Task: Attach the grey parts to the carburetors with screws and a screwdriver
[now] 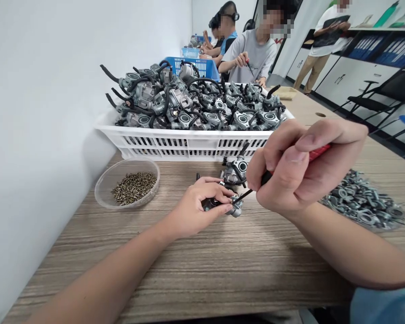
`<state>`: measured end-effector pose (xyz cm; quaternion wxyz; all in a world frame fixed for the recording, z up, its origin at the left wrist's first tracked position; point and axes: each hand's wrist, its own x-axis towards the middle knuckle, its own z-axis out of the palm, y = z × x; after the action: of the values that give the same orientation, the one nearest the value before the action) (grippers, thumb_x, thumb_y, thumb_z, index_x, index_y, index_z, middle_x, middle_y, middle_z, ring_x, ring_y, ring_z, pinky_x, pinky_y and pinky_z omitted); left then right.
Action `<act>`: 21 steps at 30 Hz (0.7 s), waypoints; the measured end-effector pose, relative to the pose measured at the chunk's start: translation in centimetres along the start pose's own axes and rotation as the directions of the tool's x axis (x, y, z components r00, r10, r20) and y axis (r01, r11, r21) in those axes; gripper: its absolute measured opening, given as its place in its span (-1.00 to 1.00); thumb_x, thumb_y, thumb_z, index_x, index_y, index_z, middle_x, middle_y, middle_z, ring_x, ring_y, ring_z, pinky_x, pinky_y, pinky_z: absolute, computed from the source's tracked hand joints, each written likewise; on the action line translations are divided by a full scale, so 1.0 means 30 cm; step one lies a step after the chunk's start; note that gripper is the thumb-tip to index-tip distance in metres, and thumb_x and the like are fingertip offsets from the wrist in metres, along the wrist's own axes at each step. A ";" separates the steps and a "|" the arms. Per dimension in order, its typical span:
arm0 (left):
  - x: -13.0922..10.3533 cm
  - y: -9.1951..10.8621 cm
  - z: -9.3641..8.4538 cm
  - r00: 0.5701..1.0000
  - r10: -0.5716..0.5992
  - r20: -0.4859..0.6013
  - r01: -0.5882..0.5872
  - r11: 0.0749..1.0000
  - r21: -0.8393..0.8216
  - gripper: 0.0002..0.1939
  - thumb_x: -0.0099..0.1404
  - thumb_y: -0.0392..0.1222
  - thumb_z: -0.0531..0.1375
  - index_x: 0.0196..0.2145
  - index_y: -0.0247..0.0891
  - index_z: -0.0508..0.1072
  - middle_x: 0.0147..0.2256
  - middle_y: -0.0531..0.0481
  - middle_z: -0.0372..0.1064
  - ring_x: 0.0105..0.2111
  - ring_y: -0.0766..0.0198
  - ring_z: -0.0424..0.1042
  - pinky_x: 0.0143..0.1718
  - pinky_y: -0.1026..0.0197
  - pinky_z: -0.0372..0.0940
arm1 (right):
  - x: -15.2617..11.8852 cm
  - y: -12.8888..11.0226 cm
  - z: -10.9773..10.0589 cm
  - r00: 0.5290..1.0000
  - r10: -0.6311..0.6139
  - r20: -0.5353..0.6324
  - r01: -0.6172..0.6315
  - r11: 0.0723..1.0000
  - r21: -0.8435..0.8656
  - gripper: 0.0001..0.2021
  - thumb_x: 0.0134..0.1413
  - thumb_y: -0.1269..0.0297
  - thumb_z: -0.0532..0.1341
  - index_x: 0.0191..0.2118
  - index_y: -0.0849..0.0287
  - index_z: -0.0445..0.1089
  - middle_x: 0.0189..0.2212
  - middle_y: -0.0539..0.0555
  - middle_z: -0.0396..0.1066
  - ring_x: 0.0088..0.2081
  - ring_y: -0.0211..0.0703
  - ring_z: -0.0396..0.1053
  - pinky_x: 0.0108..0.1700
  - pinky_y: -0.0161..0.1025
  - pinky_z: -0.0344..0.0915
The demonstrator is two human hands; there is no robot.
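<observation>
My right hand [300, 166] is wrapped round the red and black handle of a screwdriver [247, 195]. Its dark shaft slants down to the left, and the tip meets a small metal carburetor [235, 209] on the table. Around that carburetor, my left hand [202, 200] is closed, thumb and fingers pressing on it near the screwdriver tip. Much of the carburetor is hidden under those fingers. Just behind it stands another carburetor [235, 171] with a black hose, partly covered by my right hand.
A white basket [175, 143] heaped with carburetors [185, 99] stands at the back. To the left, a clear bowl [99, 193] holds many small screws [135, 188]. Loose metal parts [367, 202] lie at right. Beyond the basket, a person [253, 51] holds a screwdriver near a blue crate [207, 67].
</observation>
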<state>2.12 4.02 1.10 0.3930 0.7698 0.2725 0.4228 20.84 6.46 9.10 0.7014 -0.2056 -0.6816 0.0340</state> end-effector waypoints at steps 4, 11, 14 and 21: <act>0.000 0.004 -0.001 1.000 0.002 0.003 -0.002 1.000 -0.003 -0.95 0.43 -0.22 0.45 -0.23 -0.12 0.67 -0.03 -0.07 0.75 0.19 -0.04 0.54 0.37 -0.26 0.32 | 0.000 0.004 0.004 0.999 0.042 0.009 -0.043 0.993 0.110 -0.79 0.53 0.01 0.28 -0.05 -0.11 0.23 -0.49 -0.16 0.23 -0.70 -0.27 0.12 -0.70 -0.25 0.16; 0.005 0.011 0.001 1.000 0.017 -0.002 -0.017 1.000 0.003 -0.94 0.44 -0.22 0.44 -0.24 -0.14 0.66 -0.05 -0.08 0.76 0.15 -0.01 0.59 0.37 -0.22 0.32 | 0.032 -0.031 0.008 0.996 0.048 -0.071 -0.036 0.986 0.162 -0.77 0.46 0.23 0.32 -0.19 -0.06 0.23 -0.49 -0.16 0.26 -0.72 -0.36 -0.03 -0.78 -0.31 0.07; 0.006 0.012 0.002 1.000 0.029 -0.003 -0.029 1.000 0.001 -0.94 0.45 -0.22 0.44 -0.24 -0.14 0.66 -0.06 -0.07 0.76 0.11 0.01 0.62 0.38 -0.23 0.31 | 0.026 -0.039 0.007 0.993 0.067 -0.097 -0.060 0.996 0.071 -0.75 0.44 0.21 0.29 -0.20 -0.08 0.16 -0.49 -0.14 0.24 -0.70 -0.28 0.06 -0.76 -0.25 0.10; 0.001 0.012 0.000 1.000 -0.027 0.003 0.027 1.000 0.012 -0.92 0.44 -0.19 0.44 -0.26 -0.12 0.64 -0.03 -0.08 0.75 0.20 -0.05 0.55 0.35 -0.25 0.35 | 0.025 -0.016 -0.043 0.986 0.023 0.165 -0.039 0.995 0.095 -0.95 0.45 0.18 0.17 -0.11 -0.10 0.25 -0.45 -0.08 0.30 -0.62 -0.17 0.25 -0.60 -0.14 0.31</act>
<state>2.18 3.85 1.41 0.3947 0.7689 0.2849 0.4147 22.04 5.95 9.99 0.6518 -0.1778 -0.7311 0.0950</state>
